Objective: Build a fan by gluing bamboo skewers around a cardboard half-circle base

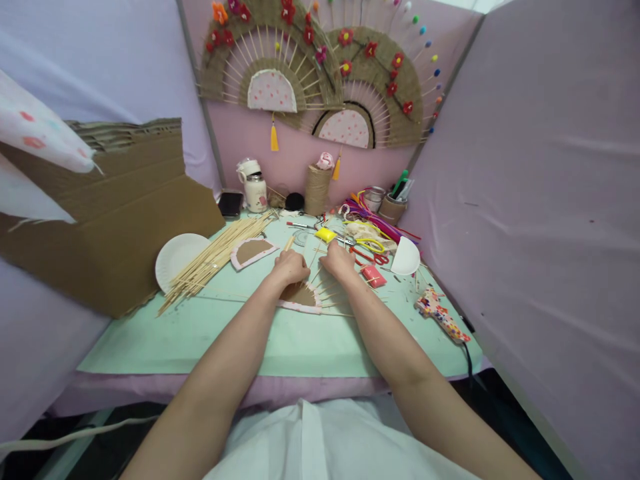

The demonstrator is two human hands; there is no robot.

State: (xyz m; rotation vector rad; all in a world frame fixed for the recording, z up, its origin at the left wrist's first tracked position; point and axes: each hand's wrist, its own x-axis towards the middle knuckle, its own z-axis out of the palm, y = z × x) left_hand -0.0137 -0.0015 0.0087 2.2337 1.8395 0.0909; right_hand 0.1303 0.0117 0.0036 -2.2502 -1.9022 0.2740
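Half-disc (303, 298): on the table (305, 347), beneath and between the hands, straight edge towards the person; brown card with a pale rim, partly hidden
Sticks (337, 314): thin, splayed outward from the half-disc's curved edge
Left hand (293, 268): at the half-disc's upper left, fingers curled inward; cannot tell whether they grip a stick
Right hand (340, 261): just beyond the half-disc to its right, fingertips drawn together at the sticks; cannot tell what, if anything, they pinch
Half-disc's handling: likely light and fairly stiff, apt to crease if pressed hard; best held flat by the card middle, away from the rim
Sticks' handling: probably light, springy and easily snapped or knocked askew; best taken near the half-disc, where leverage is least
Plate (167, 263): left of the half-disc and further off, with loose sticks (220, 257) lying partly over it
Bottle (257, 195): well beyond the half-disc, to the left; contents not visible
Tube (317, 192): well beyond the half-disc, wound with cord, a pink piece (325, 161) on top
Cup (393, 211): beyond the half-disc, far right, pens (401, 181) standing in it
Tin (374, 199): just left of the cup, seen from the half-disc; contents unclear
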